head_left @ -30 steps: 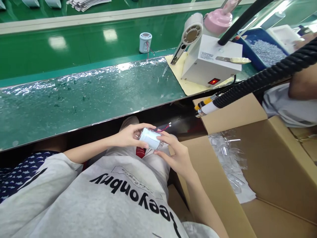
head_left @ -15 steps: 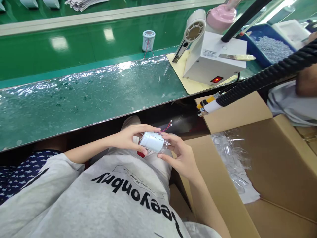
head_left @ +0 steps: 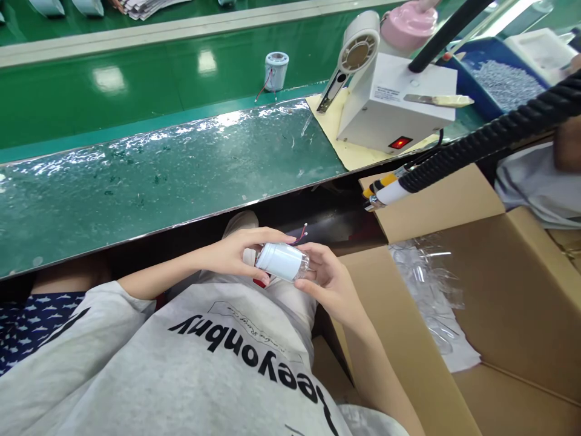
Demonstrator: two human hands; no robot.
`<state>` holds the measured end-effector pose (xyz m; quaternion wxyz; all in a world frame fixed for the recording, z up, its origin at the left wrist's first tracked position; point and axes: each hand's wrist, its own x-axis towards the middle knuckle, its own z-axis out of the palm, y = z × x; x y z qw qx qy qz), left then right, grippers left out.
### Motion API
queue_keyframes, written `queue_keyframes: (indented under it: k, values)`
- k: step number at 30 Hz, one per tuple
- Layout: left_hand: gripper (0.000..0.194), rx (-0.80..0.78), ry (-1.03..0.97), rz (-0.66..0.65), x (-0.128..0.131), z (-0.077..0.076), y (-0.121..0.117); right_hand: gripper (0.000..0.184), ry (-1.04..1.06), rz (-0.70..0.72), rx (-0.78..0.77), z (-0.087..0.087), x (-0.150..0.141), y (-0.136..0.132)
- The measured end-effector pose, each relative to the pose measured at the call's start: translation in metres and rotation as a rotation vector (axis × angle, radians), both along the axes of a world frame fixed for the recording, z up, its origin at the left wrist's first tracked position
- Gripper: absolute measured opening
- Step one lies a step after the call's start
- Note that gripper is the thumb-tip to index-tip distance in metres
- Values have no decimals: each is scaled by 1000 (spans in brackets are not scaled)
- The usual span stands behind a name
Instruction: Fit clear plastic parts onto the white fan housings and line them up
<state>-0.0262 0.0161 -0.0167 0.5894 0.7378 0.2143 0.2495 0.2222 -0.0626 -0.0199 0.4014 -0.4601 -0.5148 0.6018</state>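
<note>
Above my lap I hold a pale blue cylinder [head_left: 280, 261] with a clear plastic end, lying on its side. My left hand [head_left: 242, 254] grips its left end, thumb below and fingers over the top. On the clear right end are the curled fingers and thumb of my right hand [head_left: 327, 280]. Thin red and dark wires [head_left: 303, 232] with small white plugs stick up from behind the cylinder. A similar pale cylinder [head_left: 276, 71] with wires stands upright on the green surface beyond the bench.
A metal-edged green bench [head_left: 172, 175] runs ahead. On it are a white box [head_left: 397, 100] with a lit red switch, and a handheld fan [head_left: 358, 51]. At right, an open carton [head_left: 512, 290] holds clear plastic parts [head_left: 426, 284]. A black corrugated hose [head_left: 490, 133] hangs across.
The wires on the held cylinder have swung left. My right fingers have shifted slightly on the clear end. Both hands still hold the cylinder in nearly the same place.
</note>
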Motion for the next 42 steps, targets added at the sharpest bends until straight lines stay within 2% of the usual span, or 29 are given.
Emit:
queue_keyframes:
  k: [11,16,25,29,33,35,37,39,42]
  values:
    - [74,82,-24,-20,-2,-2,-1,61,185,-53,-253,-7,-8,1]
    - [74,28,-5,-27,-2,-1,-1,60,230,-87,-347,-7,-12,0]
    - [75,-122,24,15,-1,1,-4,62,241,-91,-338,-9,-14,0]
    - [73,-119,-5,51,0,0,-3,55,216,-168,-278,-12,-14,-4]
    - [69,-137,-26,124,2,-1,-3,50,181,-370,-194,-13,-3,-12]
    - [66,-152,-38,158,5,-2,-4,46,147,-504,-177,-14,13,-21]
    - [64,-158,-57,177,9,-3,-5,44,87,-698,-172,-17,41,-42]
    - [62,-170,-79,181,16,-4,-5,43,-15,-974,-158,-21,77,-78]
    - [59,-202,-107,147,29,-6,-5,40,-316,-1508,-87,-25,127,-161]
